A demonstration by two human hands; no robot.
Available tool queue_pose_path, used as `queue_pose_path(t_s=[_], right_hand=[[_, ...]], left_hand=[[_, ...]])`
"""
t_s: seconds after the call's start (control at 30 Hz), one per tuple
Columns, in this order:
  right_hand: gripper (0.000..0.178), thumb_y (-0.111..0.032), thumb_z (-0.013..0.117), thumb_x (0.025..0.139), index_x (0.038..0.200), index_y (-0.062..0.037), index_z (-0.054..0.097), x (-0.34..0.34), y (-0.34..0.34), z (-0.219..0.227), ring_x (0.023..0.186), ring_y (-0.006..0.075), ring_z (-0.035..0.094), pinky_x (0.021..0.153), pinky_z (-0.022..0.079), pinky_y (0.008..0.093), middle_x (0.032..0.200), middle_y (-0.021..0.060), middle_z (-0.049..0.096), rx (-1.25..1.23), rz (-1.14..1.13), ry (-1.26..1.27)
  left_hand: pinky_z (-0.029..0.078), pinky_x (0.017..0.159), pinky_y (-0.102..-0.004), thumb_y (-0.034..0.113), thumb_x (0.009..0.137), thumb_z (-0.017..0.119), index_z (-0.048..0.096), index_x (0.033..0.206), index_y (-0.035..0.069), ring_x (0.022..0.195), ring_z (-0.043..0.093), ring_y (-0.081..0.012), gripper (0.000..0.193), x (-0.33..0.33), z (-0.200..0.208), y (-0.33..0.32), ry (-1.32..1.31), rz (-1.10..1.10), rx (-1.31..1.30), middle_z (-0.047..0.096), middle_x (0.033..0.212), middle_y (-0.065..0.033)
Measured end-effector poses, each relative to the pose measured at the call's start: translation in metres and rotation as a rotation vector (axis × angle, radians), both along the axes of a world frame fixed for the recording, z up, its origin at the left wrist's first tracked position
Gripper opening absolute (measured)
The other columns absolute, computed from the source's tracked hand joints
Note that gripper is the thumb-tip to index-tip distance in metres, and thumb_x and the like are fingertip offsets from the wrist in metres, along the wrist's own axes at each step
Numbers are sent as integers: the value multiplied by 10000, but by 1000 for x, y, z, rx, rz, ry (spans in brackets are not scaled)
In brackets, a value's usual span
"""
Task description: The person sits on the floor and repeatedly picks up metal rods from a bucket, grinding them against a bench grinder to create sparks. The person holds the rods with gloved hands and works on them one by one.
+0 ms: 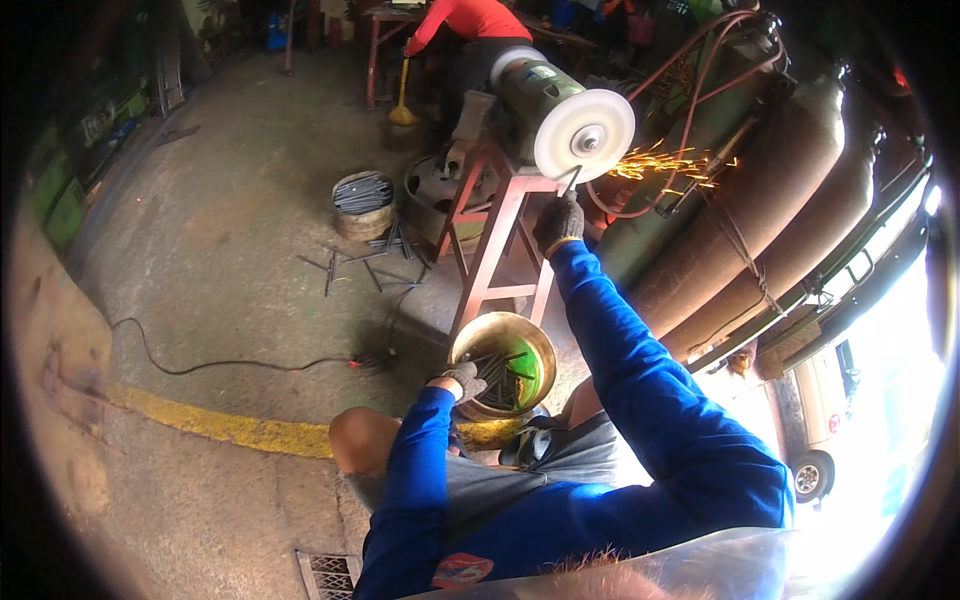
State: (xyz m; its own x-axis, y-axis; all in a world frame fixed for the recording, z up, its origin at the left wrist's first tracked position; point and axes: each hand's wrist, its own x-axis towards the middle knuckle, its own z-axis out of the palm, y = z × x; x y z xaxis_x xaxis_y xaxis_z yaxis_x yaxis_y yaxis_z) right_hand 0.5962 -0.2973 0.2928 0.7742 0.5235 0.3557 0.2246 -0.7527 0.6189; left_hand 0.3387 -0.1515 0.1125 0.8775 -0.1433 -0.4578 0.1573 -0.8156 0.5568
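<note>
My right hand [560,222], in a dark work glove, is closed on a short metal rod [573,180]. The rod's upper end meets the lower edge of the white wheel [567,140] of a bench grinder [540,95], and orange sparks [660,165] fly off to the right. Lower down, my left hand [463,380], in a grey glove, rests at the left rim of a bucket [545,350] with a green inside. Several dark metal rods [492,372] lie in it. The left fingers look curled by these rods; what they hold, if anything, is hidden.
The grinder sits on a red metal stand [487,275]. Left of it are a tub of rods [363,195] and loose rods [375,265] on the floor. A cable [250,364] crosses the floor. Gas cylinders [740,230] lean at right. A person in red [480,20] works at the back.
</note>
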Motion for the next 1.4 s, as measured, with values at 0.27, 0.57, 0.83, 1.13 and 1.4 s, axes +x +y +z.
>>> queue_pose_path(t_s=[0.27, 0.57, 0.83, 1.13, 1.4], right_hand=[[161, -282, 577, 852, 863, -162, 685, -19, -5, 9, 819, 282, 674, 700, 509, 386, 855, 83, 697, 494, 302, -118], [281, -254, 565, 845, 1065, -110, 665, 32, -38, -45, 973, 317, 626, 879, 494, 385, 1017, 111, 677, 1422, 742, 494], [233, -305, 453, 962, 806, -181, 573, 73, -39, -67, 580, 148, 531, 501, 431, 279, 608, -33, 491, 585, 444, -139], [400, -557, 429, 960, 774, -220, 539, 53, -37, -64, 422, 139, 426, 386, 315, 281, 535, -63, 425, 2075, 844, 978], [318, -480, 476, 970, 770, -241, 539, 80, -43, -77, 511, 134, 509, 461, 414, 267, 630, -55, 519, 2226, 805, 915]], left_hand=[[463, 961, -437, 431, 870, 602, 651, 1135, 57, 1155, 589, -368, 461, 6, -21, 2, -68, -62, -35, 635, 1195, -213], [482, 969, -468, 417, 825, 608, 647, 1175, 32, 1147, 600, -393, 522, 13, -53, -9, -91, -3, -37, 624, 1212, -254], [496, 936, -468, 451, 816, 623, 666, 1132, 44, 1109, 616, -391, 516, 19, -44, -11, -171, -49, -36, 642, 1177, -242], [449, 999, -434, 442, 856, 624, 630, 1199, 72, 1183, 572, -371, 505, 5, -20, -5, -50, 5, -52, 617, 1242, -216], [462, 989, -428, 448, 848, 627, 651, 1184, 86, 1175, 581, -369, 494, 8, -11, -9, -67, -37, -32, 631, 1222, -210]])
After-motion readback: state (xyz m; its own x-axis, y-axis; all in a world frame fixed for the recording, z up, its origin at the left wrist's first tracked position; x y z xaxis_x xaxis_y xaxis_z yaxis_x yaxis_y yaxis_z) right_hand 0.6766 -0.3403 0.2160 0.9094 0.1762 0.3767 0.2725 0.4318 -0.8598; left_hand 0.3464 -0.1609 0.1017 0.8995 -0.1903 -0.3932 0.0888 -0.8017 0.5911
